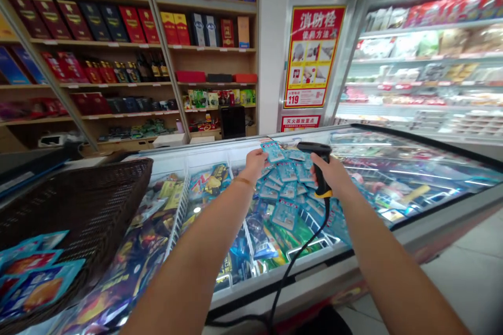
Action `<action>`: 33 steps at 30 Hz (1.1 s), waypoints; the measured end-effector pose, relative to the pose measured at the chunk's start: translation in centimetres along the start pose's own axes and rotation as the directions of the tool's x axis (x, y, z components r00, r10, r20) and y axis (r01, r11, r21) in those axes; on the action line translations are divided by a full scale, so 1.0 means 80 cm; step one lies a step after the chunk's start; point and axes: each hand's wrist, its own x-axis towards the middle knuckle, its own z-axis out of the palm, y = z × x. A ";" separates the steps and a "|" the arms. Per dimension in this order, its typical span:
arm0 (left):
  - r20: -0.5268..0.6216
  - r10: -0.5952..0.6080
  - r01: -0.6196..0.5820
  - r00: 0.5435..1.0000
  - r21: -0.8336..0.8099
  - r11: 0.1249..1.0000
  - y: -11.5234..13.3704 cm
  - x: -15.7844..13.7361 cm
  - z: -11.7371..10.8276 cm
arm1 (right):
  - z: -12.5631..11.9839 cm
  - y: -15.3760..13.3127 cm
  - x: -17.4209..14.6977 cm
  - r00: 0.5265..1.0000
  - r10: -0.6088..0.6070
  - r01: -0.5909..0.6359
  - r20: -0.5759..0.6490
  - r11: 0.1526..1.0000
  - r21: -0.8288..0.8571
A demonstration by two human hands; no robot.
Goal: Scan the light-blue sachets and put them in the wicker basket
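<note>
Between the fingers of my left hand [256, 161] is a small light-blue packet [274, 151], held by its left edge. My right hand [333, 174] is wrapped around the grip of a black barcode scanner [322, 165] with a yellow band at its base. The scanner's head points left, toward the packet. Its black cable [301, 251] runs down past the freezer's front edge. Under both hands lies a heap of similar blue packets [286, 214], spread over the glass top of the chest freezer [231, 296].
A dark woven basket [135, 180] with several blue packets [43, 272] stands at the left. Bagged goods [145, 241] lie in the freezer's wire compartments. Behind are shelves of boxed bottles [131, 23], a red fire-hydrant poster [314, 57] and a lit refrigerated display [428, 57].
</note>
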 end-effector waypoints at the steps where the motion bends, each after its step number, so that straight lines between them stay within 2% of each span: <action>1: 0.011 -0.001 0.000 1.000 0.015 1.000 -0.003 0.006 0.017 | -0.007 0.000 0.002 1.000 0.002 -0.002 -0.012 1.000 0.002; 4: 0.019 0.009 -0.010 1.000 0.081 0.997 -0.014 0.017 0.054 | -0.020 0.000 0.007 1.000 0.001 -0.001 -0.025 1.000 0.011; 7: 0.025 0.027 -0.031 0.999 0.157 0.987 -0.023 0.021 0.069 | -0.024 0.002 0.011 1.000 -0.010 0.011 -0.028 0.999 0.035; 11: 0.045 0.071 -0.079 0.996 0.228 0.970 -0.021 0.018 0.061 | -0.017 0.000 0.010 1.000 0.003 -0.003 -0.029 1.000 0.006; 14: 0.059 0.108 -0.120 0.992 0.266 0.957 -0.005 0.008 0.034 | -0.001 -0.002 0.002 1.000 0.002 -0.002 -0.012 1.000 0.016; 16: 0.053 0.132 -0.142 0.990 0.289 0.947 0.012 -0.002 0.004 | 0.016 -0.002 -0.006 1.000 0.001 -0.002 0.024 0.999 0.033; 19: -0.005 0.173 -0.162 0.985 0.336 0.928 0.043 -0.021 -0.058 | 0.052 -0.003 -0.022 0.994 0.011 -0.017 0.109 0.998 0.053; 26: -0.176 0.250 -0.126 0.952 0.518 0.846 0.138 -0.080 -0.242 | 0.162 -0.009 -0.076 0.949 0.002 -0.023 0.314 0.998 0.064; 29: -0.238 0.266 -0.045 0.934 0.661 0.749 0.177 -0.107 -0.321 | 0.199 -0.008 -0.094 0.916 -0.007 -0.015 0.401 0.998 0.053; 33: -0.305 0.231 0.158 0.924 0.854 0.496 0.215 -0.145 -0.425 | 0.233 0.005 -0.107 0.885 -0.026 -0.024 0.464 0.995 0.102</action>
